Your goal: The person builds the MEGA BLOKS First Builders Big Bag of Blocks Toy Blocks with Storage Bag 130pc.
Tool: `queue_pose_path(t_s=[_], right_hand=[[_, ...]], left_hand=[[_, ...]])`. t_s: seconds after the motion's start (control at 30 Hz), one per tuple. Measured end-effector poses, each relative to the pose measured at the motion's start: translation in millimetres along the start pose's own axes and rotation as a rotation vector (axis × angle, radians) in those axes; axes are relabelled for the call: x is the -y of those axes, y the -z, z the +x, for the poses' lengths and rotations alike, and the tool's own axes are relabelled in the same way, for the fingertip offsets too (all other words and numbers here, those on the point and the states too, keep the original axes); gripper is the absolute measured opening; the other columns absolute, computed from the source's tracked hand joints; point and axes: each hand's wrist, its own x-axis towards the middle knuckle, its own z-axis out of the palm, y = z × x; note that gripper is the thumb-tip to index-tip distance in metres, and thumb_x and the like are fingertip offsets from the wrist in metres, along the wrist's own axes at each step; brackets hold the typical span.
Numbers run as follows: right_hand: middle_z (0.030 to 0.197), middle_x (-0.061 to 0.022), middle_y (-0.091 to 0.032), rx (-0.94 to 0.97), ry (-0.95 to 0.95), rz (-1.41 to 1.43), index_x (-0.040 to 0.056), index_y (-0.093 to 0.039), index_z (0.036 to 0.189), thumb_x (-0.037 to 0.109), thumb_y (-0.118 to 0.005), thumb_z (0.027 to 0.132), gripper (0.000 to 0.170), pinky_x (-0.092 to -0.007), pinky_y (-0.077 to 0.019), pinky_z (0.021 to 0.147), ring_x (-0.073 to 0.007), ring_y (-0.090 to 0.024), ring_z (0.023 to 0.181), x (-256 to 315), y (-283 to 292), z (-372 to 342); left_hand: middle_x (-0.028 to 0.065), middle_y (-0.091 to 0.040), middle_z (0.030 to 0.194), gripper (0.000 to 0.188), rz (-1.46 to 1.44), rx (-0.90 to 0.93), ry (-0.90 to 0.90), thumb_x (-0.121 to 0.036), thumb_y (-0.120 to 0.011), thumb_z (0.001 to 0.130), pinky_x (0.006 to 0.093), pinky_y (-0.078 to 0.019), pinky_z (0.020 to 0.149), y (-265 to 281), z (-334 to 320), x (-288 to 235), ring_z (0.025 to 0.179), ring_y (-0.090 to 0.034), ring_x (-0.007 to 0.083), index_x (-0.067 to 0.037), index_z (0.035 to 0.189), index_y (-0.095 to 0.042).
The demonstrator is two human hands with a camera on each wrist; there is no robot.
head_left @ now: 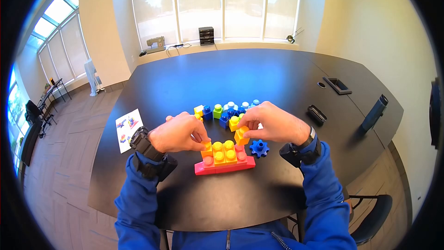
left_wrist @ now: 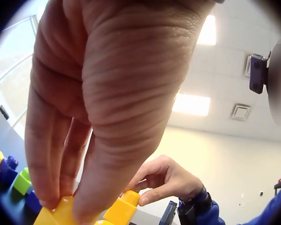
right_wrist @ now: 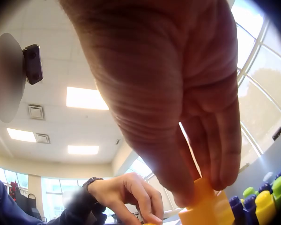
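Nearest, a person's blue sleeves (head_left: 134,203) reach over a red toy base (head_left: 225,170) with upright yellow bricks (head_left: 225,158) along its middle. The left hand (head_left: 181,134) pinches a yellow brick (head_left: 206,152) at the base's left end, fingertips covering its top. The right hand (head_left: 276,122) pinches another, the orange-yellow brick (head_left: 240,136), over the right end; whether it touches the red studs below is hard to tell. In both wrist views, the palm fills much of the picture and the bottom edge cuts off the bricks. A blue gear (head_left: 260,148) lies just right of the base. Beyond are loose blocks (head_left: 218,112), partly behind the right hand, and, left, a picture card (head_left: 131,132), partly covered. The dark, glossy table (head_left: 194,78) carries a bottle (head_left: 374,113) at right. Farthest, tall windows (head_left: 199,4) glow through shades.
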Motion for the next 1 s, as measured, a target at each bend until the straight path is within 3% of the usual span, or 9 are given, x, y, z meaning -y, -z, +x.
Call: queue_pose_path(t_s=[0.37, 0.43, 0.67, 0.77, 0.8, 0.87, 0.93, 1.0], right_hand=[[0.096, -0.0172, -0.085, 0.124, -0.052, -0.003, -0.006, -0.083, 0.115, 0.011, -0.09, 0.094, 0.028, -0.0359, -0.067, 0.084, -0.026, -0.083, 0.085, 0.1, -16.4, 8.0], [0.094, -0.019, -0.083, 0.123, -0.094, 0.033, -0.0048, -0.084, 0.109, 0.01, -0.087, 0.091, 0.023, -0.0404, -0.066, 0.085, -0.0319, -0.083, 0.089, 3.7, -17.6, 9.7], [0.095, -0.0194, -0.083, 0.125, -0.077, -0.017, -0.0033, -0.084, 0.112, 0.015, -0.091, 0.091, 0.029, -0.0403, -0.0658, 0.083, -0.0325, -0.083, 0.088, -6.3, -21.6, 10.5], [0.094, -0.0185, -0.084, 0.138, -0.081, 0.096, -0.0005, -0.082, 0.127, 0.03, -0.091, 0.097, 0.044, -0.04, -0.0653, 0.08, -0.0313, -0.082, 0.084, -16.6, -15.4, 6.4], [0.094, -0.0185, -0.084, 0.125, -0.086, 0.101, -0.0005, -0.082, 0.127, 0.03, -0.091, 0.097, 0.044, -0.04, -0.0653, 0.08, -0.0313, -0.082, 0.084, -20.6, -12.9, 5.7], [0.095, -0.0182, -0.084, -0.012, -0.05, 0.034, 0.0002, -0.082, 0.129, 0.037, -0.091, 0.097, 0.049, -0.0401, -0.0649, 0.079, -0.0305, -0.081, 0.084, -29.1, -7.0, 5.6], [0.097, -0.0197, -0.084, -0.024, -0.076, 0.032, 0.0002, -0.082, 0.128, 0.039, -0.09, 0.099, 0.049, -0.041, -0.065, 0.08, -0.0319, -0.081, 0.085, -28.9, -2.0, 5.4], [0.09, -0.0145, -0.085, -0.015, -0.064, 0.019, -0.0046, -0.08, 0.127, 0.029, -0.089, 0.103, 0.042, -0.0341, -0.0648, 0.075, -0.0226, -0.081, 0.077, -30.6, -2.3, 4.4]], left_hand=[[0.0123, -0.087, 0.104, 0.021, -0.001, 0.01, 0.022, -0.008, -0.091, 0.095, 0.0337, -0.0715, 0.089, 1.5, 0.1, -1.6, 0.094, -0.086, 0.022, 0.002, 0.113, -0.088], [0.0125, -0.088, 0.106, 0.022, -0.003, 0.026, 0.037, -0.008, -0.091, 0.095, 0.0334, -0.0714, 0.09, 2.6, 0.3, -2.1, 0.094, -0.086, 0.0217, 0.002, 0.115, -0.088], [0.0123, -0.088, 0.11, 0.026, -0.012, 0.05, 0.001, -0.011, -0.091, 0.097, 0.0323, -0.0706, 0.09, 10.3, -0.8, 2.4, 0.097, -0.087, 0.0204, 0.0, 0.12, -0.087], [0.0121, -0.088, 0.111, 0.032, -0.123, -0.199, -0.135, -0.013, -0.086, 0.103, 0.0311, -0.0692, 0.087, 17.9, -1.3, 16.8, 0.094, -0.086, 0.0175, -0.001, 0.133, -0.081], [0.0125, -0.088, 0.106, 0.028, -0.147, -0.239, 0.056, -0.014, -0.086, 0.103, 0.0332, -0.069, 0.084, 20.2, -1.3, 20.8, 0.089, -0.086, 0.0188, 0.001, 0.127, -0.083], [0.0149, -0.088, 0.1, 0.027, -0.004, -0.417, 0.13, -0.019, -0.086, 0.102, 0.0352, -0.0686, 0.082, 13.1, 7.2, 50.2, 0.086, -0.086, 0.0229, 0.001, 0.12, -0.084], [0.016, -0.087, 0.098, 0.028, 0.061, -0.476, 0.133, -0.021, -0.086, 0.101, 0.0364, -0.0686, 0.082, -3.3, 18.1, 81.7, 0.086, -0.087, 0.0249, 0.002, 0.117, -0.085], [0.0182, -0.086, 0.096, 0.029, 0.224, -0.542, 0.138, -0.024, -0.088, 0.098, 0.0392, -0.0689, 0.083, -21.8, 31.2, 110.3, 0.087, -0.087, 0.0298, 0.001, 0.111, -0.086]])
